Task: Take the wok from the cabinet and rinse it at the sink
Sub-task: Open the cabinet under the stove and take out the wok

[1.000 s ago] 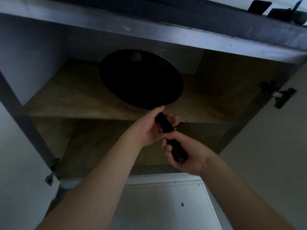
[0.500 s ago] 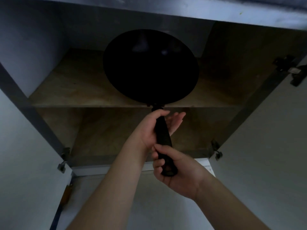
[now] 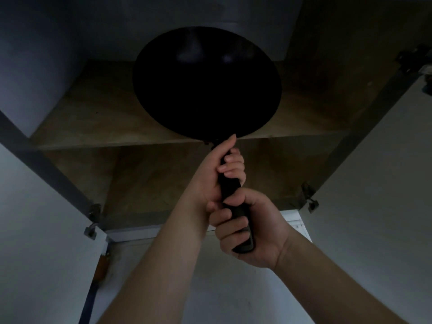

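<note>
Head view: we look up into the open cabinet [image 3: 149, 141], both arms raised
Left hand [image 3: 216, 174]: clenched round the upper handle [image 3: 230, 190], thumb tip up at the wok's base
Right hand [image 3: 254, 228]: wrapped round the lower end of the handle, just below our left, the two touching
Wok [image 3: 207, 83]: black, tilted on edge, inside facing us, in front of the upper shelf; cannot tell if its rim touches the shelf
Progress: we judge the take-out about half done; wok gripped, not clear of the cabinet
Left: lower it out, carry to sink (not in view), rinse
Doors: both open, hinges [image 3: 93, 212] visible either side
</note>
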{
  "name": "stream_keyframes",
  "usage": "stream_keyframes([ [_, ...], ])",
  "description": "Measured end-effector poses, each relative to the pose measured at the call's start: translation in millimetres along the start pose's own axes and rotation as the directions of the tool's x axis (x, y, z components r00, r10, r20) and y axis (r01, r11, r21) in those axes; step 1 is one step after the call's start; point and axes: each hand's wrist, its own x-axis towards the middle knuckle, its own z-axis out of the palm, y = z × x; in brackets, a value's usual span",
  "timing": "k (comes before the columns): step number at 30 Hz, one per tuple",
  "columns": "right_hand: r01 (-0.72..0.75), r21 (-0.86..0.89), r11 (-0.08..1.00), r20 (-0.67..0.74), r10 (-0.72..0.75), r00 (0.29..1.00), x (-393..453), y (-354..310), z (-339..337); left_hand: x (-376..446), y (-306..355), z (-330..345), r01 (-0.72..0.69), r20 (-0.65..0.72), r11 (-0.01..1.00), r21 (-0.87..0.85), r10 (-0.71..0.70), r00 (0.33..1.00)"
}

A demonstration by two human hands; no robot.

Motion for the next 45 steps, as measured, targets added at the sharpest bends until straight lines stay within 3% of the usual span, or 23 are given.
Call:
stream_keyframes([
  [3,-0.019,-0.043,0.999,0.081,0.023,0.996,5,0,-3,-3,1,-4,0.016,0.039,1.000,-0.014,-0.015,0.999],
  [6,0.007,-0.053,0.999,0.114,-0.001,0.993,11,4,-3,-8,2,-6,-0.020,-0.022,0.998,0.066,0.022,1.000],
  [9,0.087,-0.039,0.995,0.041,-0.086,0.995,15,11,6,-10,4,-4,-0.059,-0.116,0.985,0.162,0.078,0.990],
  [11,0.140,-0.048,0.989,-0.013,-0.140,0.990,15,14,11,-13,10,-1,0.003,-0.141,0.985,0.173,0.022,0.990],
  [14,0.129,0.033,0.991,0.014,-0.129,0.991,11,11,12,-15,14,11,0.126,-0.126,0.988,0.090,-0.114,0.985],
  [17,0.103,0.115,0.988,0.067,-0.112,0.991,6,7,22,-12,14,22,0.169,-0.193,0.982,0.082,-0.151,0.970],
  [24,0.066,0.087,0.994,-0.199,-0.047,0.979,-8,16,69,-27,23,55,0.383,-0.361,0.923,0.039,-0.344,0.867],
  [30,0.059,0.244,0.968,-0.231,-0.001,0.973,-40,19,142,-59,24,114,0.414,-0.447,0.904,-0.102,-0.414,0.793],
  [35,-0.013,0.277,0.961,-0.245,0.084,0.966,-80,32,194,-96,13,165,0.410,-0.500,0.899,-0.157,-0.430,0.751],
  [39,-0.058,0.308,0.949,-0.238,0.136,0.962,-107,39,233,-126,6,202,0.361,-0.493,0.906,-0.220,-0.423,0.760],
  [45,-0.082,0.345,0.935,-0.303,0.194,0.933,-139,63,285,-172,-5,243,0.354,-0.541,0.886,-0.299,-0.463,0.702],
])
